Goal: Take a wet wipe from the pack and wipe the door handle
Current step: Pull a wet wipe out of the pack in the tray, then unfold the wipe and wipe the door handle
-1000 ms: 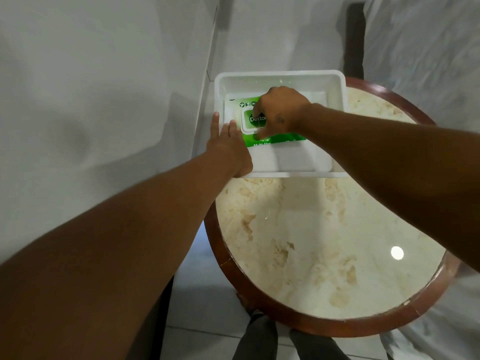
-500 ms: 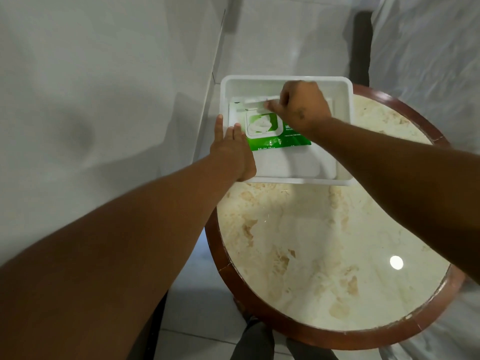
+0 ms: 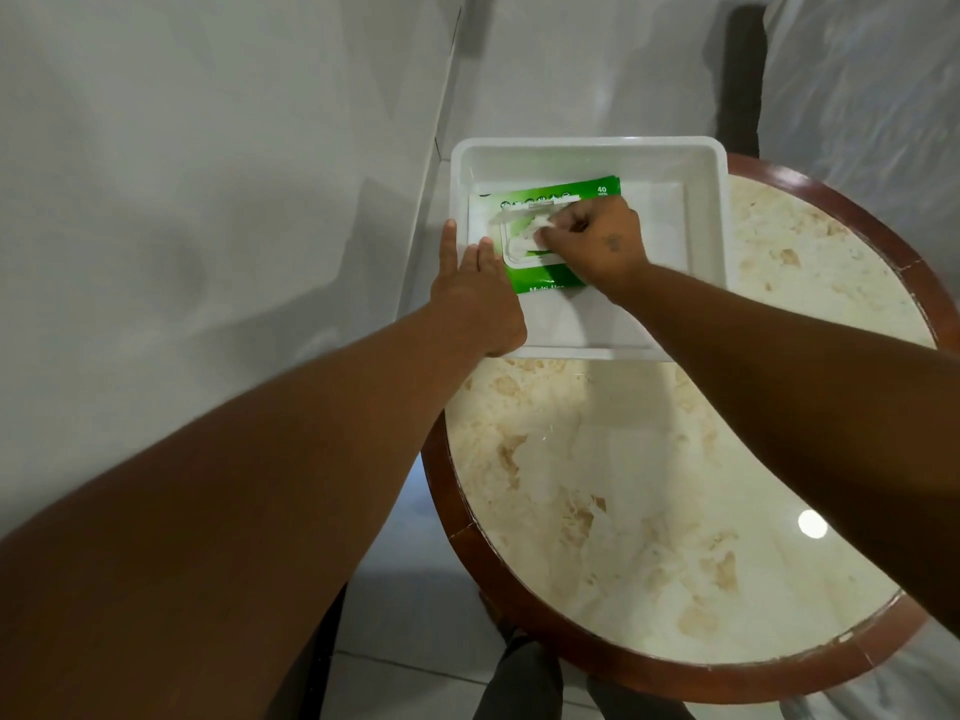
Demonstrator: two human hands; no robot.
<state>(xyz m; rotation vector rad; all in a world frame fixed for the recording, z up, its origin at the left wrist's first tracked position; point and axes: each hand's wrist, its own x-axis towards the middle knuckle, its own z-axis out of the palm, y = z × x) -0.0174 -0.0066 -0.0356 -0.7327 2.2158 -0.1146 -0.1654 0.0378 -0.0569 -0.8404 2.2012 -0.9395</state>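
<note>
The green wet wipe pack (image 3: 550, 241) lay in the white plastic tub (image 3: 701, 231), its long axis slanting from near-left to far-right. Since a moment before, the right hand (image 3: 597, 241) had dropped from the lifted lid into the pack's opening, fingertips pinching the white wipe (image 3: 535, 232). The left hand (image 3: 475, 298) stayed flat, fingers together, on the tub's left rim atop the round marble table (image 3: 649, 511).
</note>
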